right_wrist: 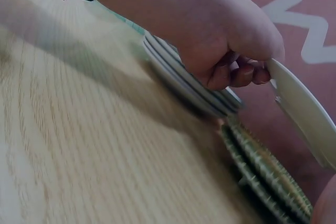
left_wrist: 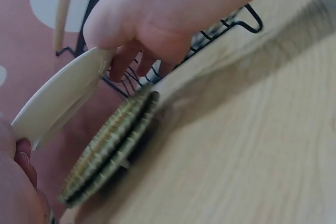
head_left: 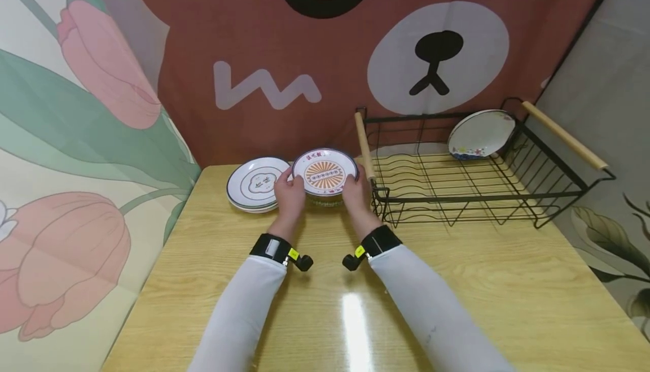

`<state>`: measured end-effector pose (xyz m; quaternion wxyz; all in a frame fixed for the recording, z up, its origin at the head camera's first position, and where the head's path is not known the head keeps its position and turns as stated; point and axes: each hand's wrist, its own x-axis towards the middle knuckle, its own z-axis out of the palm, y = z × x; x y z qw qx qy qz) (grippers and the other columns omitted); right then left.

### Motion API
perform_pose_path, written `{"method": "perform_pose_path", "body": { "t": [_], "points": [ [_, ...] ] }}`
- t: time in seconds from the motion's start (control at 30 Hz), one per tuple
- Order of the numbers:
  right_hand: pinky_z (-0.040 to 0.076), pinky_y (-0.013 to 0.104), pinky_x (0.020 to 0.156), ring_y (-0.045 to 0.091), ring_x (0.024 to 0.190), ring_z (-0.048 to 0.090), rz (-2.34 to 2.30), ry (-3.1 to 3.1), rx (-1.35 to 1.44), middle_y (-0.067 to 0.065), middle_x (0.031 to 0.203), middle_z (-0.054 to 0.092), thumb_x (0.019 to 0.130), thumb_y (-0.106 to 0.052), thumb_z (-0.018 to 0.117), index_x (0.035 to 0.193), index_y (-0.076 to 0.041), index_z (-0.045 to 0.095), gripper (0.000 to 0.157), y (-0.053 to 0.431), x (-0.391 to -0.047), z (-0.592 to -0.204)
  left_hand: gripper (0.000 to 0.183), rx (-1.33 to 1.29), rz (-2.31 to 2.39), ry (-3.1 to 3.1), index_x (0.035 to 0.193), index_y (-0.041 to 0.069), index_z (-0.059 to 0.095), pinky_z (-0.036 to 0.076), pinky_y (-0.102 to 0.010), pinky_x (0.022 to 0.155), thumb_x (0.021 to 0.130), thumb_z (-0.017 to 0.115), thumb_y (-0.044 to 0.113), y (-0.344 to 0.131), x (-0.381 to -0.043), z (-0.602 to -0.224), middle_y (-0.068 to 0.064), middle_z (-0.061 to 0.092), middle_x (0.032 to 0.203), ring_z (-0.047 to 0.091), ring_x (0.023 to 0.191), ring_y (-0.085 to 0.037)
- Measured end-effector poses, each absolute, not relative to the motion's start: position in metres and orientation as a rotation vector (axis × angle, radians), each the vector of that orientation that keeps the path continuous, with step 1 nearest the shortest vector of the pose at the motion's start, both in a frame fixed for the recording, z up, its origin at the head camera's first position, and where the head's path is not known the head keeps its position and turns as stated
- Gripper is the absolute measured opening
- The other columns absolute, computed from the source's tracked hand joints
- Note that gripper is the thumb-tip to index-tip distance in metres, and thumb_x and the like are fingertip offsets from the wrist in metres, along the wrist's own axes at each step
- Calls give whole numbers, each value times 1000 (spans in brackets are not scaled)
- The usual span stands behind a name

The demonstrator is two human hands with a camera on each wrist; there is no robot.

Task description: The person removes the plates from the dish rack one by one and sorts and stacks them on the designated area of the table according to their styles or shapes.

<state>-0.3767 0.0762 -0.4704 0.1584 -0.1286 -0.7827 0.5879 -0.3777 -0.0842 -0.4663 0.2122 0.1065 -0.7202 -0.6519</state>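
Note:
A white plate [head_left: 325, 172] with a dark rim, an orange ray pattern and red lettering is held up, tilted, between both hands. My left hand [head_left: 290, 196] grips its left edge, thumb on top; my right hand [head_left: 358, 193] grips the right edge likewise. In the left wrist view the pale underside of the plate [left_wrist: 65, 95] shows above the table. Below it lies a short stack of green-patterned dishes [left_wrist: 110, 148], apart from the held plate. Left of the hands stands a stack of white plates [head_left: 244, 183] with dark rims.
A black wire dish rack [head_left: 447, 198] with wooden handles stands right of the hands. A white floral-edged dish [head_left: 482, 134] leans upright at its far right end. The wooden table [head_left: 325, 315] meets a bear-printed cloth [head_left: 244, 129] behind.

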Motion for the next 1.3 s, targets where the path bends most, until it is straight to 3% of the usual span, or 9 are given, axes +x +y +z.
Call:
{"method": "perform_pose_path", "body": {
  "t": [0.1,0.2,0.33,0.63,1.3],
  "points": [
    [39,47,118,37,132,55,1706,-2210,-345,19,142,61,103,-20,42,149,-13,50,47,78,-379,-478,47,286,-1796,-2078,146,2,55,61,-37,89,100,54,16,-83,-379,-474,-28,71,123,73,103,-28],
    [38,45,121,35,135,54,1718,-2192,-335,19,145,58,103,-17,43,149,-10,50,46,79,-382,-486,49,263,-1734,-2149,147,-1,53,52,-43,108,101,52,18,-84,-381,-482,-27,63,138,65,126,-32],
    [37,44,122,35,138,53,1713,-2190,-338,19,149,56,104,-17,44,150,-9,49,48,81,-385,-493,50,237,-1659,-2214,146,-3,53,42,-44,120,102,52,19,-84,-385,-489,-26,56,147,54,140,-32],
    [40,46,120,38,135,54,1596,-2275,-334,21,147,57,103,-17,43,149,-9,50,48,82,-388,-499,51,282,-1636,-2264,148,-3,51,38,-43,123,102,53,19,-85,-390,-499,-24,53,151,46,147,-31],
    [39,48,120,40,142,47,1561,-2336,-382,24,154,49,102,-14,36,155,-7,44,54,81,-387,-498,49,284,-1611,-2340,144,-4,54,39,-46,121,102,55,20,-84,-394,-505,-25,55,149,49,145,-34]
  ]
}}
